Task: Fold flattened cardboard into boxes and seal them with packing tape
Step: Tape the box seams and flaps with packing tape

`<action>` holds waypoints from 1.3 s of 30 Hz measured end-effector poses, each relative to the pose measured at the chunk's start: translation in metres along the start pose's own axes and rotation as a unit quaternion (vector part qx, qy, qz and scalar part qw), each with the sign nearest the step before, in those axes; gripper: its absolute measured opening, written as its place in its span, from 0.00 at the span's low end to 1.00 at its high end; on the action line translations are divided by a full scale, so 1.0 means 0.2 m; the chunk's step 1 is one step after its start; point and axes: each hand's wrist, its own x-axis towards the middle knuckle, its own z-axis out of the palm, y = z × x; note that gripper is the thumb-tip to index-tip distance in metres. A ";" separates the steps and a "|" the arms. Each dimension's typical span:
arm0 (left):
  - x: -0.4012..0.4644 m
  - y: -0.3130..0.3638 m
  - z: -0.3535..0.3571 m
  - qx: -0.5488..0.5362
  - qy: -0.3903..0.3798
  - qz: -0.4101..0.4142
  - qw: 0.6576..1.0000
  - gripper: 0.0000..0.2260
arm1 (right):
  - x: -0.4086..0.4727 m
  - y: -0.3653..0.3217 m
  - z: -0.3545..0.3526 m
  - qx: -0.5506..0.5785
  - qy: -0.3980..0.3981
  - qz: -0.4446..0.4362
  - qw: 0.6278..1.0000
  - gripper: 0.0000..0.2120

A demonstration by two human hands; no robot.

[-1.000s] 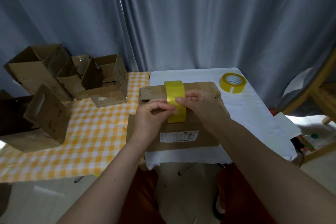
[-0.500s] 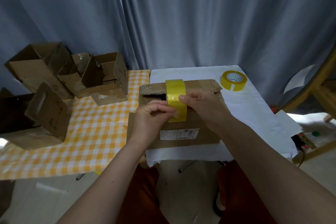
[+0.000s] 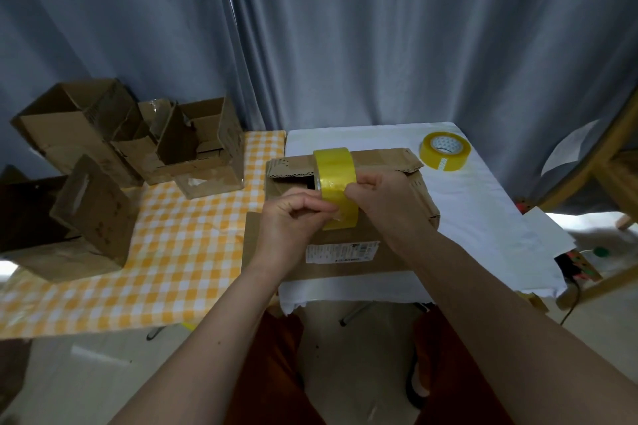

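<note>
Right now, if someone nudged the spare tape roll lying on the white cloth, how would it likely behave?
The spare tape roll lies flat on the white cloth, so it would probably slide, not roll. It looks nearly full, so likely firm and fairly weighty. Tipped on edge, it could roll off.

A grey curtain (image 3: pixel 345 38) is hung across the whole background. The bench is covered on the left by an orange-and-white checked cloth (image 3: pixel 179 252) and on the right by a white cloth (image 3: pixel 483 217). A wooden chair frame (image 3: pixel 618 155) is seen at the right edge, with white paper sheets (image 3: pixel 549 235) lying beside it.
</note>
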 end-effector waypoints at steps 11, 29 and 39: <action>0.00 0.01 0.00 -0.003 0.006 -0.008 1.000 0.09 | -0.01 0.02 0.02 0.006 0.011 -0.027 1.000 0.09; 0.00 0.00 0.02 0.006 0.030 -0.001 1.000 0.10 | -0.02 0.06 0.04 0.018 0.014 -0.047 0.999 0.12; 0.00 0.02 0.02 0.009 0.031 -0.014 0.999 0.10 | 0.00 0.04 0.03 -0.029 0.006 -0.026 0.999 0.13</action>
